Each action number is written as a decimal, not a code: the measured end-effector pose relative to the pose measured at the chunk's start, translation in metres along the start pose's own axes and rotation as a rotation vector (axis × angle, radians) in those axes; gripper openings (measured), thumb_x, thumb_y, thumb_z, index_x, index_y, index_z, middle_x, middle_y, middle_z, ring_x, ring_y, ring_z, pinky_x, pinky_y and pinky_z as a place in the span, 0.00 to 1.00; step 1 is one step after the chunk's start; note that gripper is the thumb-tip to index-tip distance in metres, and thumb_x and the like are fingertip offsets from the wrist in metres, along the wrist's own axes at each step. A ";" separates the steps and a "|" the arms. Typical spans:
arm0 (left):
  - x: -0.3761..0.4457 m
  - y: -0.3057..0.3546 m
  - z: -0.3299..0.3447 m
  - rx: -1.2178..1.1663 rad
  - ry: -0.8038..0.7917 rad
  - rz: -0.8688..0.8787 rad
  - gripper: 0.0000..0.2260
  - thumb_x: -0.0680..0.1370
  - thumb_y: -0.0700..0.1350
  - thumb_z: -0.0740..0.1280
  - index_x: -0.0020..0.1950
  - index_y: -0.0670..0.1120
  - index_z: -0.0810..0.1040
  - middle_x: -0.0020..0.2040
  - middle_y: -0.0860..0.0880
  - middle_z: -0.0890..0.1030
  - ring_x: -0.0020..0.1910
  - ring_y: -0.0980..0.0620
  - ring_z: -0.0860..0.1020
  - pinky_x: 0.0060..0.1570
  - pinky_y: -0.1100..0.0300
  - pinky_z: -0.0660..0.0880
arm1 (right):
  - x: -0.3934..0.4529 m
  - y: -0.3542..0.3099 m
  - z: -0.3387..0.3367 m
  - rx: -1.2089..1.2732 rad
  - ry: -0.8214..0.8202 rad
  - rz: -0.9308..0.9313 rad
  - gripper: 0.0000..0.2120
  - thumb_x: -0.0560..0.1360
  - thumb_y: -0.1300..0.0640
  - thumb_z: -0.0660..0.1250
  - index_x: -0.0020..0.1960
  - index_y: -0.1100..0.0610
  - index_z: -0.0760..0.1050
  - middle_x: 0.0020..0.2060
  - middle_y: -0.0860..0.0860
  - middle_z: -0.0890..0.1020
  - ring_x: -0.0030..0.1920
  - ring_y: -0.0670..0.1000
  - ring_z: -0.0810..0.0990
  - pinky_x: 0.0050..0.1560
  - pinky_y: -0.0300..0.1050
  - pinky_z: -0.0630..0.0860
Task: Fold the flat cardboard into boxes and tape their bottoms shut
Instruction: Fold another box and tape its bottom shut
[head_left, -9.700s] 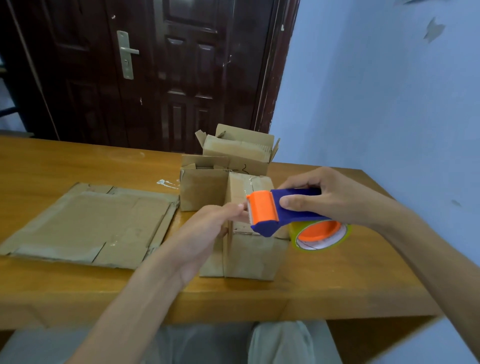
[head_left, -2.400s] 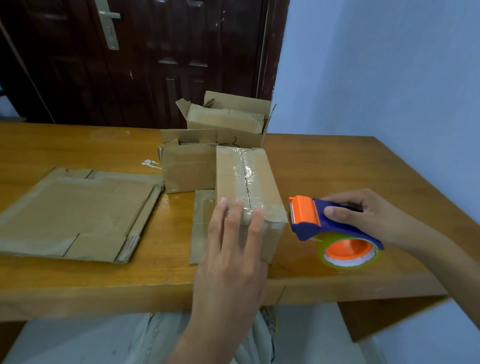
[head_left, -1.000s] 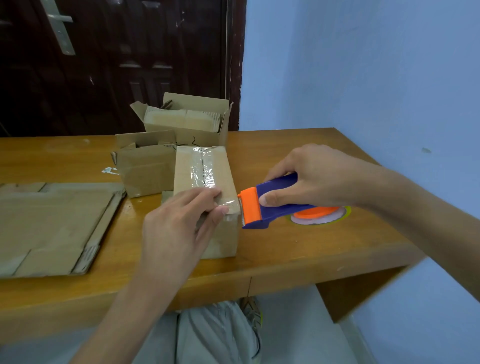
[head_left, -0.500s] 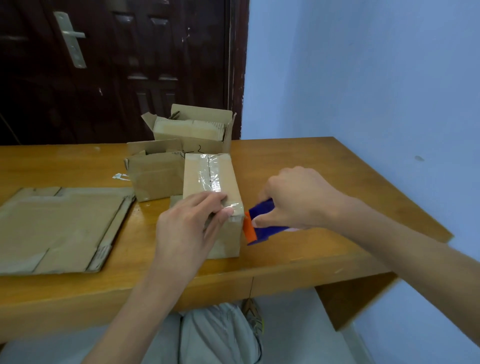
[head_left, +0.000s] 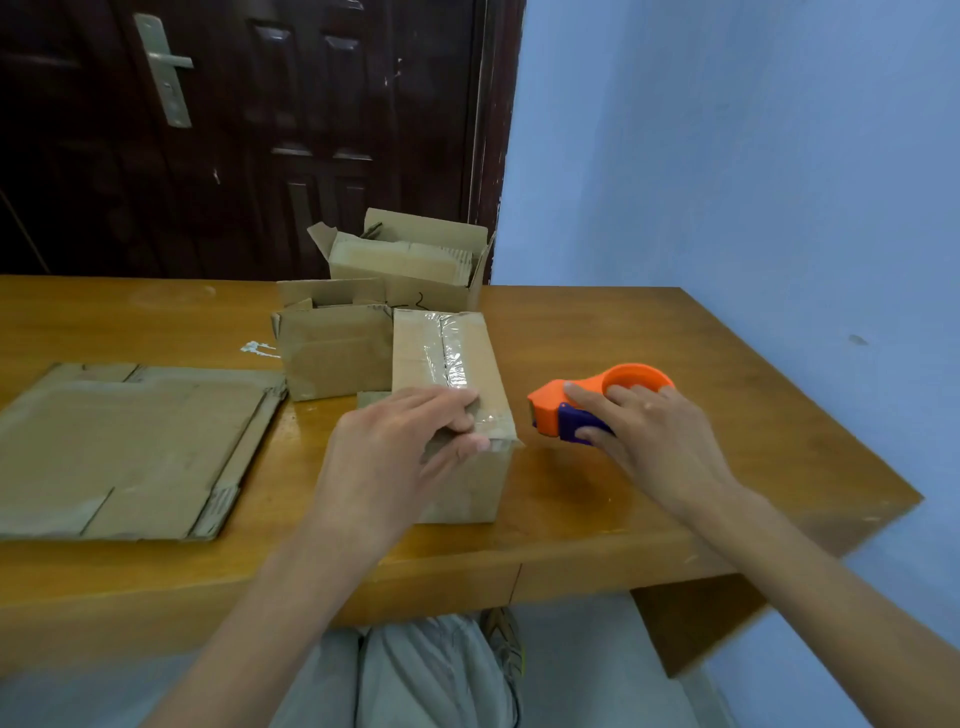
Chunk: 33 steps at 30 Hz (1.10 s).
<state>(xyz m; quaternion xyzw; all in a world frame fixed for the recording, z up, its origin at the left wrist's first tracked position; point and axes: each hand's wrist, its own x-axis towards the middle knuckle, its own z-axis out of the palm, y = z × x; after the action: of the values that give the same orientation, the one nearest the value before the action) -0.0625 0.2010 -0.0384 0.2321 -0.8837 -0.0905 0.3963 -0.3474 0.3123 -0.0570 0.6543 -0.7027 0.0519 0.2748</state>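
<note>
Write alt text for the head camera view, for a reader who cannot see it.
A person's left hand presses clear tape onto the near end of a small cardboard box on a wooden table, while the right hand rests on an orange and blue tape dispenser beside it. Flat cardboard lies to the left; two open boxes stand behind.

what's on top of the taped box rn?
A strip of clear tape runs along the centre seam of the taped box. The left hand rests on its near end, fingers pressing the tape at the edge. The seam under that hand is hidden.
</note>
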 end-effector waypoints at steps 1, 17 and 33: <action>0.001 -0.001 -0.003 -0.017 -0.019 -0.011 0.18 0.78 0.60 0.66 0.57 0.50 0.87 0.55 0.57 0.87 0.53 0.62 0.83 0.49 0.58 0.85 | -0.007 0.000 0.009 0.019 -0.003 0.029 0.23 0.83 0.43 0.63 0.76 0.47 0.73 0.44 0.49 0.83 0.42 0.53 0.79 0.40 0.49 0.75; -0.036 -0.005 0.028 -0.342 0.121 -0.159 0.17 0.87 0.50 0.59 0.76 0.52 0.75 0.83 0.54 0.64 0.84 0.50 0.55 0.78 0.38 0.62 | -0.013 -0.176 -0.044 1.230 0.159 0.711 0.25 0.86 0.39 0.50 0.82 0.39 0.61 0.77 0.31 0.66 0.76 0.31 0.61 0.81 0.48 0.62; -0.045 0.026 0.036 -0.724 0.250 -0.492 0.27 0.88 0.45 0.55 0.86 0.49 0.48 0.81 0.66 0.55 0.77 0.74 0.55 0.69 0.79 0.58 | 0.001 -0.202 -0.029 1.400 0.511 0.843 0.22 0.85 0.45 0.59 0.78 0.45 0.70 0.67 0.28 0.77 0.70 0.32 0.73 0.69 0.36 0.74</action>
<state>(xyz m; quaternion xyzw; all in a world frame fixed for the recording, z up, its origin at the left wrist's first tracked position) -0.0724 0.2446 -0.0832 0.2909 -0.6590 -0.4563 0.5224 -0.1467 0.2959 -0.0896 0.3254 -0.6099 0.7176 -0.0848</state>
